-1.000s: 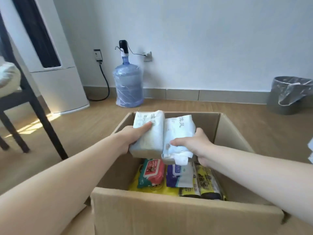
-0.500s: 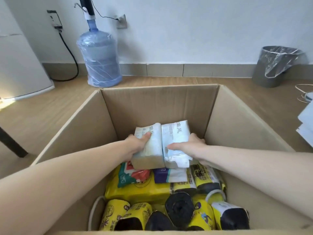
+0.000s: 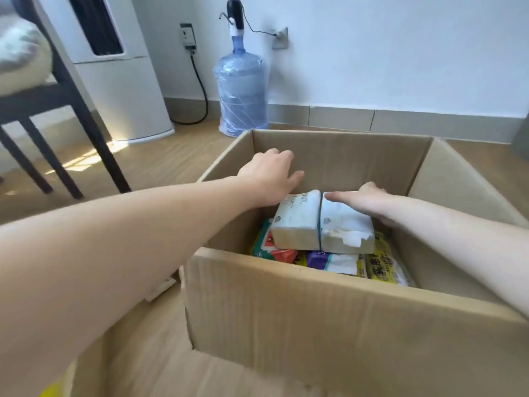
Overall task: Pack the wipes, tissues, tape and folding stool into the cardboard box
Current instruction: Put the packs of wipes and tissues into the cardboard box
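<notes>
Two white tissue packs lie side by side inside the open cardboard box [image 3: 315, 316], the left tissue pack [image 3: 297, 222] and the right tissue pack [image 3: 345, 229], resting on other packets. My left hand [image 3: 272, 176] hovers above the left pack with fingers spread, holding nothing. My right hand [image 3: 365, 200] lies flat, fingertips on the far end of the right pack, not gripping it. Under the packs show a red-and-green wipes packet [image 3: 270, 247], a purple-and-white packet [image 3: 329, 260] and a yellow packet [image 3: 382, 263]. No tape or folding stool is visible.
The box stands on a wooden floor. Behind it a blue water jug [image 3: 242, 87] with a pump stands by the wall. A white appliance [image 3: 114, 67] and a dark chair [image 3: 57, 110] are at the left. A bin edge [image 3: 522, 136] shows at the far right.
Both hands have let go of the tissue packs, which now rest inside the box. My left hand has lifted up and left. The camera has pulled back and higher.
</notes>
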